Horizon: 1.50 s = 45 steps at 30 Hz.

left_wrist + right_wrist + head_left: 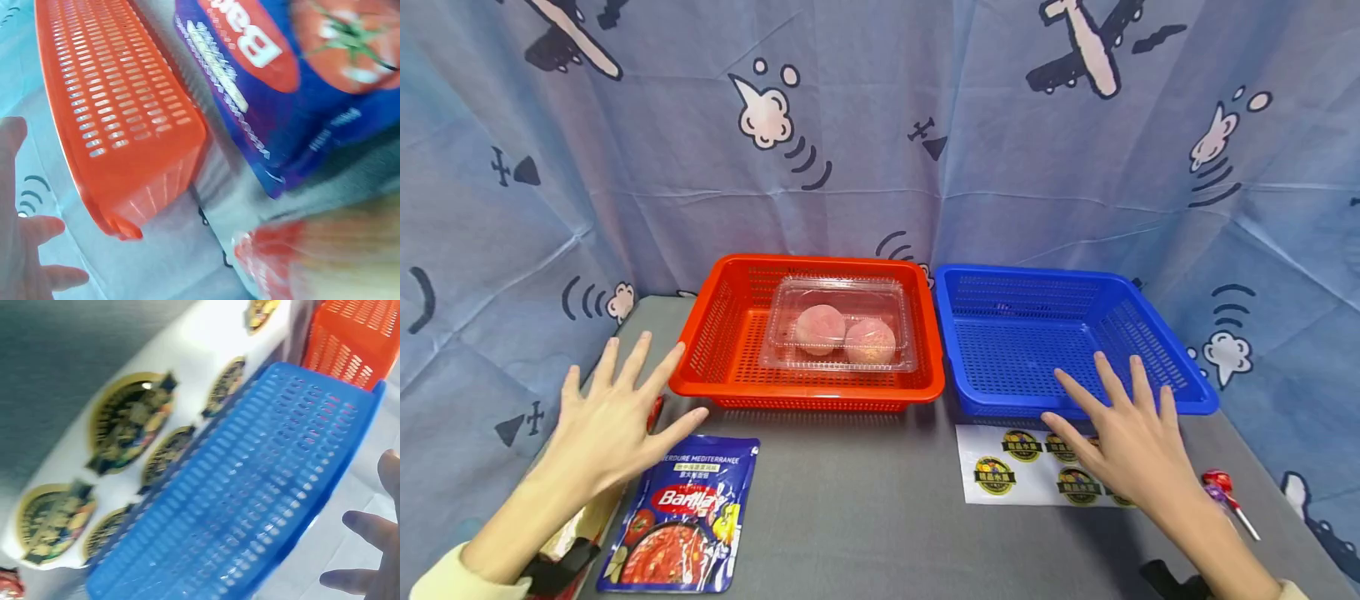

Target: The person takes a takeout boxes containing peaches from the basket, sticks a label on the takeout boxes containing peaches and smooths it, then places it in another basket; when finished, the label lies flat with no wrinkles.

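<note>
My left hand (606,429) hovers with spread fingers above a blue Barilla sauce pouch (681,517), near the left end of the red basket (805,392). Inside that basket lies a clear plastic clamshell box (842,292) holding two round pinkish fruits, which look like peaches (820,327). Spread likewise, my right hand (1131,446) is over a white sheet of round stickers (977,446), in front of the blue basket (1022,400). Neither hand holds anything. Beneath my left forearm, a clear bag with pale contents and a red end (275,256) is partly hidden.
A lollipop (1217,481) with a red wrapper lies at the right of the grey table (865,517). Behind both baskets hangs a blue curtain (865,167) printed with planes and clouds; it also covers the left and right sides.
</note>
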Each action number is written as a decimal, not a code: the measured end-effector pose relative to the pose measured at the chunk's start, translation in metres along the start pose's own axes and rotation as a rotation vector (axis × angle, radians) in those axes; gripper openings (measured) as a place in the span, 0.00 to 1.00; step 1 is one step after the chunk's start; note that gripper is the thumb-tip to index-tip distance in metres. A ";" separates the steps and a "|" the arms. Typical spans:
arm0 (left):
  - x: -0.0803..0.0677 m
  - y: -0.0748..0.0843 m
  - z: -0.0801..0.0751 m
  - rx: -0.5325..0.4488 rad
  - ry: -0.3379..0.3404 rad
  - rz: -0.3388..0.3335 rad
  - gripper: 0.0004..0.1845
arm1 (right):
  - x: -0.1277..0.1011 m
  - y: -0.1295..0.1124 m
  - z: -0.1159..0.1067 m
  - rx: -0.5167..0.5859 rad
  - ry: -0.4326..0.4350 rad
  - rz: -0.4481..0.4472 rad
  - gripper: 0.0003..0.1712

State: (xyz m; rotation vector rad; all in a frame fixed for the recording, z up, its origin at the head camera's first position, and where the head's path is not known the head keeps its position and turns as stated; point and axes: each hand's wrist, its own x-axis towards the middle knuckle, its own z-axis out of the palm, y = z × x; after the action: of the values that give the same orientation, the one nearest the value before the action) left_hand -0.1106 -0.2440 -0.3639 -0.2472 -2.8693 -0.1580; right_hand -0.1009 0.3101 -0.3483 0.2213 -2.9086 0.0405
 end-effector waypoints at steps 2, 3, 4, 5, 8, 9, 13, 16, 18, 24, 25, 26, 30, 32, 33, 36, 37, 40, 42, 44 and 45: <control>0.005 0.002 0.000 -0.021 0.018 0.016 0.48 | 0.005 -0.005 -0.003 0.019 0.002 -0.017 0.38; 0.009 0.003 0.001 -0.033 0.025 0.023 0.48 | 0.008 -0.008 -0.005 0.034 -0.006 -0.022 0.38; 0.012 0.004 0.001 -0.044 0.028 0.028 0.48 | 0.011 -0.011 -0.007 0.047 -0.010 -0.030 0.38; 0.016 0.005 0.002 -0.057 0.028 0.031 0.48 | 0.014 -0.015 -0.009 0.060 -0.017 -0.039 0.38; 0.027 0.006 0.004 -0.104 0.016 0.031 0.50 | 0.026 -0.026 -0.016 0.094 -0.043 -0.066 0.38; 0.030 0.006 0.005 -0.118 0.012 0.030 0.51 | 0.031 -0.031 -0.018 0.101 -0.048 -0.077 0.38; 0.044 0.005 0.010 -0.152 -0.018 0.018 0.52 | 0.050 -0.048 -0.024 0.127 -0.052 -0.131 0.36; 0.054 0.004 0.015 -0.163 -0.048 0.009 0.53 | 0.067 -0.062 -0.030 0.159 -0.076 -0.158 0.35; 0.061 0.002 0.018 -0.170 -0.094 -0.004 0.54 | 0.079 -0.071 -0.033 0.189 -0.109 -0.159 0.35; 0.075 0.000 0.025 -0.207 -0.252 -0.038 0.62 | 0.119 -0.091 -0.038 0.328 -0.173 -0.181 0.34; 0.076 0.000 0.026 -0.219 -0.270 -0.043 0.63 | 0.126 -0.093 -0.038 0.347 -0.184 -0.187 0.35; 0.077 0.000 0.027 -0.229 -0.284 -0.047 0.64 | 0.133 -0.096 -0.039 0.362 -0.196 -0.192 0.35; 0.079 0.000 0.030 -0.267 -0.305 -0.068 0.68 | 0.159 -0.107 -0.040 0.404 -0.263 -0.197 0.35; 0.079 0.000 0.031 -0.274 -0.305 -0.082 0.70 | 0.172 -0.113 -0.039 0.425 -0.303 -0.194 0.36; 0.079 -0.001 0.031 -0.279 -0.304 -0.089 0.70 | 0.179 -0.115 -0.038 0.431 -0.323 -0.192 0.36; 0.080 0.000 0.031 -0.282 -0.310 -0.104 0.71 | 0.195 -0.120 -0.036 0.442 -0.379 -0.149 0.37; 0.081 0.000 0.031 -0.280 -0.312 -0.106 0.71 | 0.201 -0.121 -0.036 0.439 -0.393 -0.136 0.37; 0.081 0.000 0.032 -0.285 -0.312 -0.106 0.71 | 0.215 -0.126 -0.034 0.447 -0.439 -0.075 0.38; 0.080 0.000 0.033 -0.290 -0.312 -0.104 0.71 | 0.222 -0.131 -0.033 0.475 -0.480 -0.030 0.39; 0.080 -0.001 0.033 -0.294 -0.310 -0.100 0.71 | 0.228 -0.136 -0.030 0.509 -0.524 0.012 0.40; 0.080 -0.001 0.033 -0.294 -0.309 -0.098 0.71 | 0.231 -0.139 -0.028 0.530 -0.546 0.033 0.41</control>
State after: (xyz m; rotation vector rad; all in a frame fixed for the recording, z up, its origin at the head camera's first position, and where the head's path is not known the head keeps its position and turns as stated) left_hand -0.1951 -0.2288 -0.3749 -0.2003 -3.1581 -0.6140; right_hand -0.2957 0.1398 -0.2675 0.3091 -3.3739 0.8923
